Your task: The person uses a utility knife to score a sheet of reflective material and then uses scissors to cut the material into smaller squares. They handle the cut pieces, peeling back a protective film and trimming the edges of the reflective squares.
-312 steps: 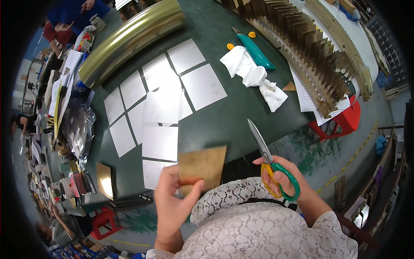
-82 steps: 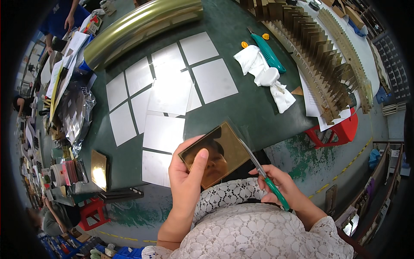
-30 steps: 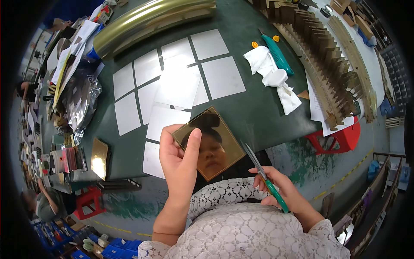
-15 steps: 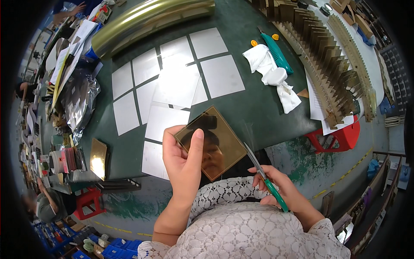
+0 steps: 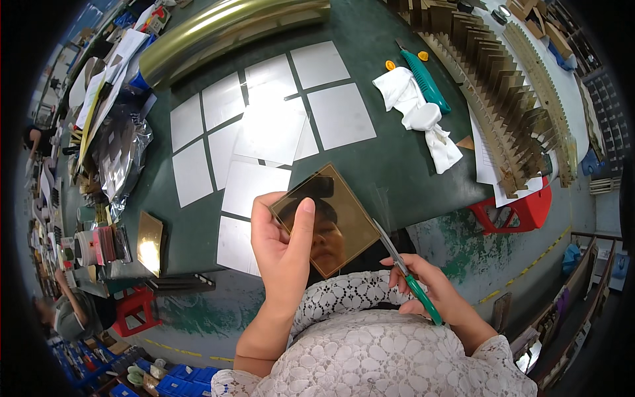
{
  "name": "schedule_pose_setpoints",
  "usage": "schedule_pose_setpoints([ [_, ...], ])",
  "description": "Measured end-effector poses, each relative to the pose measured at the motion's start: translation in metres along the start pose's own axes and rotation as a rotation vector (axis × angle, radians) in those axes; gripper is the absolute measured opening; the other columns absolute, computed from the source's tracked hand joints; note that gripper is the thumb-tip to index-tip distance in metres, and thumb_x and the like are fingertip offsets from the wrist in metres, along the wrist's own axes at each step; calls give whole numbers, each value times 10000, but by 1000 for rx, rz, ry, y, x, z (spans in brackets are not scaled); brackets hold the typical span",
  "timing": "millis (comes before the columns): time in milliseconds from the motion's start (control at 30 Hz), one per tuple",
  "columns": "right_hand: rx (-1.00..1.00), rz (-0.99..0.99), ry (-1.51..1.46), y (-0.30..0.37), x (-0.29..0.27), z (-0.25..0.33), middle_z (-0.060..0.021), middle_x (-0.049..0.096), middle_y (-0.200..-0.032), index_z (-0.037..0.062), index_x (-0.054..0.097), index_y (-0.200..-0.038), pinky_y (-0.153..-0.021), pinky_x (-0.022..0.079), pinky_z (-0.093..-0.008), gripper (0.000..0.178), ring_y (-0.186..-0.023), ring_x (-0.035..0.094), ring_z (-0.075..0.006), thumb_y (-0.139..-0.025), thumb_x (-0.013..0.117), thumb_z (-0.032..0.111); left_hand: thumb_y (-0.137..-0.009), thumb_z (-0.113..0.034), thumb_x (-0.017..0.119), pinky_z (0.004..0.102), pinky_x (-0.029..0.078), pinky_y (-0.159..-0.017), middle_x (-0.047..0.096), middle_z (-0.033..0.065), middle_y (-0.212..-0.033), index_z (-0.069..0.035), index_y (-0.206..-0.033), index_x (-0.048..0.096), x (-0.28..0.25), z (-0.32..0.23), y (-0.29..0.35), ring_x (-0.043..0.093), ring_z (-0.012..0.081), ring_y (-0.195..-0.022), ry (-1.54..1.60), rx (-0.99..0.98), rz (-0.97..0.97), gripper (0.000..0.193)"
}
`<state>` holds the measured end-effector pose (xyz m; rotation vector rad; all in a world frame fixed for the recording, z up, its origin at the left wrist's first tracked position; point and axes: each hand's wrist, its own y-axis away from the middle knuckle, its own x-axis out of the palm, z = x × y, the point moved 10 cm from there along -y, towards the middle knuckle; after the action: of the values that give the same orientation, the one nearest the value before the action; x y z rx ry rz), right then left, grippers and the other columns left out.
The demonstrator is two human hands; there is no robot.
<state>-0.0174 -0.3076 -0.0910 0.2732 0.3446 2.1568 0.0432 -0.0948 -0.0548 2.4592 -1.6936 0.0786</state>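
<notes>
My left hand (image 5: pixel 284 245) grips a square bronze mirror-like plate (image 5: pixel 354 221) at its left corner, thumb on top and the other fingers behind. The plate's shiny face is towards me and has a lighter border. My right hand (image 5: pixel 423 284) is closed round the green handle of a pair of scissors (image 5: pixel 418 291). Their metal blades point up and left and meet the plate's right edge, where a thin strip of clear film (image 5: pixel 381 205) sticks up. Whether the blades are on the film or only beside it, I cannot tell.
Several pale square sheets (image 5: pixel 340 116) lie on the dark green table (image 5: pixel 344 178), one overlapping others. A gold film roll (image 5: pixel 231 40) lies behind. To the right are a white cloth (image 5: pixel 420 118), a teal cutter (image 5: pixel 423 79) and a slotted rack of plates (image 5: pixel 489 92). A red stool (image 5: pixel 522 210) stands below.
My left hand and the plate have shifted very slightly to the right. The scissors and my right hand stay almost where they were.
</notes>
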Motion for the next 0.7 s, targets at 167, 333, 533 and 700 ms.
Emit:
schedule_pose_setpoints([
  [167, 1, -2, 10, 0, -1, 0, -18, 552, -926, 67, 477, -1299, -704, 441, -243, 734, -765, 500, -95, -694, 838, 276, -921, -75, 597, 145, 385, -552, 588, 23, -872, -16, -1024, 465, 1, 0, 0, 489, -2, -666, -3, 6, -5, 177],
  [333, 2, -8, 6, 0, -1, -2, -18, 552, -920, 71, 478, -1300, -702, 438, -241, 743, -763, 497, -93, -689, 840, 291, -922, -81, 600, 147, 395, -561, 586, 26, -870, -16, -1017, 462, 2, 0, 0, 500, 3, -678, 10, 5, -8, 180],
  [533, 0, -10, 8, 0, 0, -1, -17, 547, -909, 68, 480, -1298, -702, 430, -232, 745, -764, 494, -89, -686, 841, 291, -923, -86, 600, 149, 400, -567, 582, 26, -869, -16, -1017, 460, 1, 1, 0, 505, 5, -681, 3, 2, -5, 182],
  [700, -1, -24, 30, 0, -2, 1, -5, 499, -841, 59, 490, -1280, -695, 415, -218, 716, -754, 478, -79, -694, 840, 275, -925, -83, 595, 148, 400, -567, 582, 27, -872, -15, -1020, 459, 2, 2, 1, 505, 6, -683, 13, -11, -4, 179],
])
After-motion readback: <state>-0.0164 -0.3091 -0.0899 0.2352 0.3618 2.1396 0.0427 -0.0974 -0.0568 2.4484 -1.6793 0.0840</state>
